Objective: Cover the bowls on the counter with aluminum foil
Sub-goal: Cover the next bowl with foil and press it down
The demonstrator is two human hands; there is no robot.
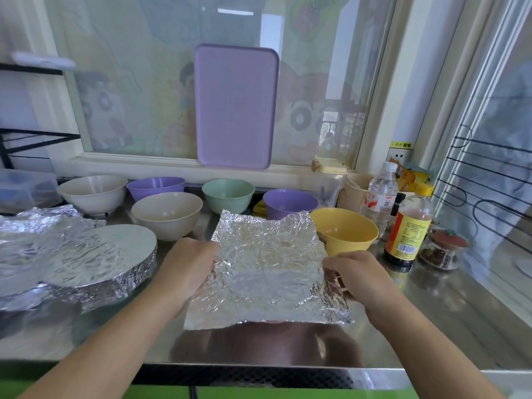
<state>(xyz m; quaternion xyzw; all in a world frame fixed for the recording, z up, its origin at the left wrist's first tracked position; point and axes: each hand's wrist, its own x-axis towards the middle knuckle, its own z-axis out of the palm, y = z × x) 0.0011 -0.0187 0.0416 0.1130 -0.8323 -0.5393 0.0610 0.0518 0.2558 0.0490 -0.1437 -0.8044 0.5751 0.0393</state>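
Crinkled square aluminium foil sheet (pixel 266 272) held above the near steel surface (pixel 431 312). Left hand (pixel 188 269) grips its left edge, right hand (pixel 355 276) its right edge. Yellow plastic bowl (pixel 345 230) uncovered just beyond, right.

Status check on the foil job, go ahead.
Left hand and right hand grip foil sheet by its sides. Six bowls uncovered; yellow bowl nearest. Wrapped bowl at left. Nothing blocking.
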